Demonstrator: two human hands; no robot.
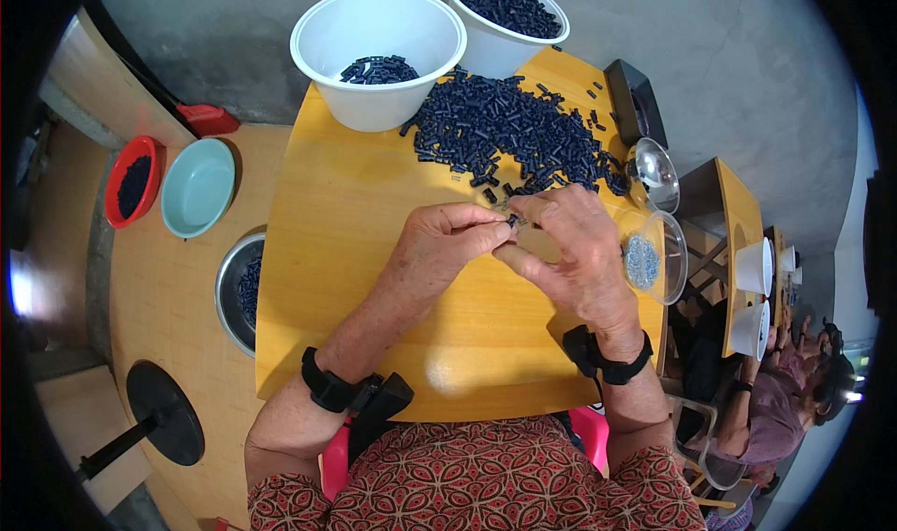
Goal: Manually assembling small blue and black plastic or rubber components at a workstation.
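My left hand (456, 234) pinches a small dark blue plastic piece (512, 221) between thumb and fingertips, above the wooden table (374, 353). Right beside it, my right hand (577, 255) is closed, its bent fingers meeting the same spot. Something thin and silvery shows at its fingertips, too small to name. Just beyond both hands spreads a loose pile of short dark blue tube-like pieces (509, 124). To the right of my right hand, a clear plastic bowl (675, 260) holds many tiny silvery metal parts (642, 260).
Two white tubs (374, 110) (495, 59) with dark pieces stand at the far edge. At right are a black tray (637, 101) and another clear bowl (657, 176). Left, on the floor, sit red (154, 157), turquoise (198, 190) and metal basins (224, 297). People (775, 391) sit farther right.
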